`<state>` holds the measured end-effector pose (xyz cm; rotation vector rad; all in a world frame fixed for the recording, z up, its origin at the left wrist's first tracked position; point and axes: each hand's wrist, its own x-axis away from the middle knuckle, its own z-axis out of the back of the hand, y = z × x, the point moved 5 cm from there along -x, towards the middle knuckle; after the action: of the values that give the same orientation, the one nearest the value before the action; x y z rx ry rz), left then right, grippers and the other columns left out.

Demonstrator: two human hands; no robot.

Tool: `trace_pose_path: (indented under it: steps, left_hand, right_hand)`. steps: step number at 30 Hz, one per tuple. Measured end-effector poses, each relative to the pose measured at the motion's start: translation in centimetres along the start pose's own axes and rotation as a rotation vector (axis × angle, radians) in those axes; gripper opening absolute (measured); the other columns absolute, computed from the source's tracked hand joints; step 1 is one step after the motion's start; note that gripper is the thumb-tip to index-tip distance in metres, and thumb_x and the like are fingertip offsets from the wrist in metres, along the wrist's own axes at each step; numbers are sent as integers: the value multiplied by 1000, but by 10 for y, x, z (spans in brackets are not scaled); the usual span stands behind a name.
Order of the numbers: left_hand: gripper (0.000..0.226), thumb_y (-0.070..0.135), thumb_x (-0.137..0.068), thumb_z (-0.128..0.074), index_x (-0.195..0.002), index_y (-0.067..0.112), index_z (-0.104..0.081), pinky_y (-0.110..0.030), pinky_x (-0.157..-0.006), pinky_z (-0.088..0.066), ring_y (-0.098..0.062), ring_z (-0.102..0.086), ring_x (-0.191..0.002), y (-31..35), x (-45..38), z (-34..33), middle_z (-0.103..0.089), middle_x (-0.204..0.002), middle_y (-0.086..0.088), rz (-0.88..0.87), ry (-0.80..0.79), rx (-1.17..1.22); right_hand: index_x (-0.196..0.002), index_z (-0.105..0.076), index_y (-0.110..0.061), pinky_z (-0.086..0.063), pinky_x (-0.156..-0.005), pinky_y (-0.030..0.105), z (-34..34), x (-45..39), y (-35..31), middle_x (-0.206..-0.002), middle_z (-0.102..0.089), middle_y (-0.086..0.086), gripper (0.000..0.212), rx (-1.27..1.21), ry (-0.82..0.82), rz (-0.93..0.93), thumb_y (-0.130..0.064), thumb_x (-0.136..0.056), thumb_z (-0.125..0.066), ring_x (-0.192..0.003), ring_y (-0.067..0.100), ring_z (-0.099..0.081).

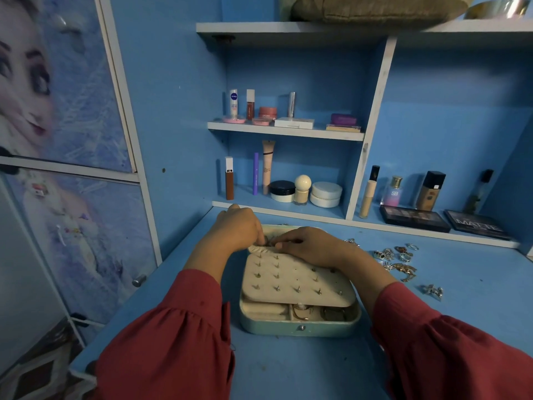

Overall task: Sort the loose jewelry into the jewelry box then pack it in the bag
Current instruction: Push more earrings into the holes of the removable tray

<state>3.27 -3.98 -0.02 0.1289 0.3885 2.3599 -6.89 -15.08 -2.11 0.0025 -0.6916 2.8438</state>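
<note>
A pale green jewelry box (300,327) lies open on the blue desk. A cream earring panel (291,280) studded with several earrings lies over its tray. Both hands meet at the far edge of that panel, over the gathered cream pocket. My left hand (239,226) pinches a small piece of jewelry there, fingers curled down. My right hand (305,245) rests across the panel's far edge, fingertips pinching the same spot. What they hold is mostly hidden. Loose rings and brooches (399,262) lie on the desk to the right of the box.
Cosmetics stand on the shelves behind: bottles and jars (288,186), compacts (294,122). Two dark makeup palettes (415,218) lie at the back right. A cupboard door (72,197) with a picture is at the left. A silver clip (432,291) lies apart at the right.
</note>
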Motion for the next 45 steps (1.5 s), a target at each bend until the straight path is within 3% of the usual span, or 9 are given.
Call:
trace_pose_path:
  steps: [3,10,13,19,22,25,32,39,45]
  left_hand:
    - [39,4,-86,-52,-65,33,-70,-37,-102,-41,-25,-42,-116,-1,0,2,-47,-120,-5,-14,23,7]
    - [47,-5,-83,-43,-68,32,-67,-36,-94,-47,-26,-47,-110,1,5,-2,-43,-117,-6,-21,20,41]
    - [44,-5,-82,-44,-62,30,-62,-38,-97,-44,-27,-41,-120,2,4,-4,-46,-127,-9,-14,5,5]
    - [32,-2,-89,-48,-83,24,-66,-38,-105,-33,-33,-29,-130,8,7,-9,-40,-135,-7,-70,-21,-83]
    - [37,-3,-89,-47,-71,27,-60,-38,-105,-31,-30,-32,-127,10,6,-11,-49,-124,-3,-107,-24,-106]
    - [34,-2,-89,-48,-75,27,-60,-38,-106,-29,-27,-30,-127,9,5,-11,-50,-123,-2,-108,-23,-119]
    - [30,-1,-89,-49,-80,24,-63,-36,-105,-28,-24,-33,-125,7,1,-12,-56,-117,-2,-133,-11,-135]
    - [40,-3,-87,-49,-64,29,-56,-36,-103,-30,-25,-35,-124,4,-1,-13,-55,-114,-2,-109,-12,-125]
    - [32,-2,-89,-49,-75,24,-62,-36,-104,-28,-23,-35,-123,6,-1,-13,-57,-111,0,-139,-9,-153]
  right_hand:
    - [-123,-62,-32,-36,-97,25,1,0,0,-130,-58,-7,31,-35,19,3,-41,-96,-48,-115,11,-50]
    - [-99,-68,-28,-40,-83,23,2,0,2,-95,-61,-12,14,-91,56,9,-35,-93,-57,-93,8,-54]
    - [-94,-69,-25,-43,-84,26,3,0,3,-90,-61,-12,14,-101,68,5,-32,-93,-57,-92,10,-55]
    - [-68,-56,-37,-43,-77,28,-1,-7,7,-77,-55,-13,24,18,82,-30,-45,-92,-54,-82,10,-52]
    - [-84,-62,-36,-45,-83,29,0,-6,6,-89,-60,-12,13,-9,95,23,-46,-90,-56,-89,10,-54]
    - [-113,-66,-34,-41,-92,26,0,-3,1,-107,-57,-16,25,-9,61,71,-42,-93,-54,-98,6,-51]
    - [-87,-67,-21,-42,-72,26,3,-2,5,-86,-62,-2,27,-9,144,-21,-46,-89,-57,-83,12,-54]
    - [-93,-68,-4,-44,-81,36,0,-2,6,-96,-61,15,57,92,79,-98,-57,-92,-45,-92,23,-56]
    - [-90,-64,-18,-42,-74,29,3,-3,6,-88,-58,1,35,5,136,-41,-52,-87,-58,-83,13,-52]
